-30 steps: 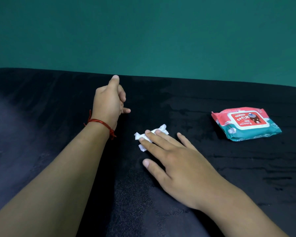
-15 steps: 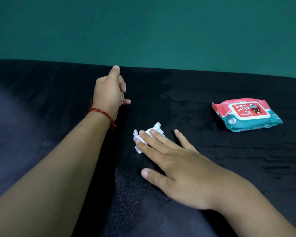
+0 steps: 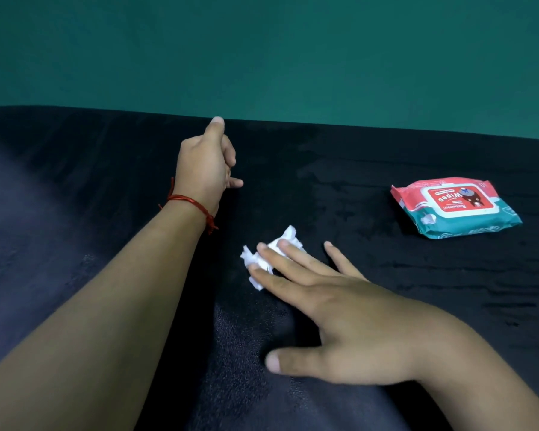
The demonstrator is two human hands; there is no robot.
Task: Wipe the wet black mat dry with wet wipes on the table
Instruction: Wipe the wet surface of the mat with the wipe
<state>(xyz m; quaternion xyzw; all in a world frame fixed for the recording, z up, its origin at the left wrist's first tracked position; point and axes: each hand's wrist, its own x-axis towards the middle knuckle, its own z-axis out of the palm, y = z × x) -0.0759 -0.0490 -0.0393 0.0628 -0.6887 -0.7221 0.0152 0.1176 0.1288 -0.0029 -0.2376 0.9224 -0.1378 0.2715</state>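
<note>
2 hands are on the black mat (image 3: 75, 213) covering the worktop. The right hand (image 3: 355, 318) lies flat, fingers straight and spread, its fingertips pressing a crumpled white wipe (image 3: 290, 233) near the mat's centre. The left hand (image 3: 204, 169), at 11 o'clock from the wipe, rests on its edge, fingers curled inward, thumb raised, holding nothing. The wipes pack (image 3: 455, 206) lies at 2 o'clock, well apart.

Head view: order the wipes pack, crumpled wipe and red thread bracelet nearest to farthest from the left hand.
1. Red thread bracelet, on the left hand's wrist.
2. Crumpled wipe, under the right hand's fingers.
3. Wipes pack, far right.
</note>
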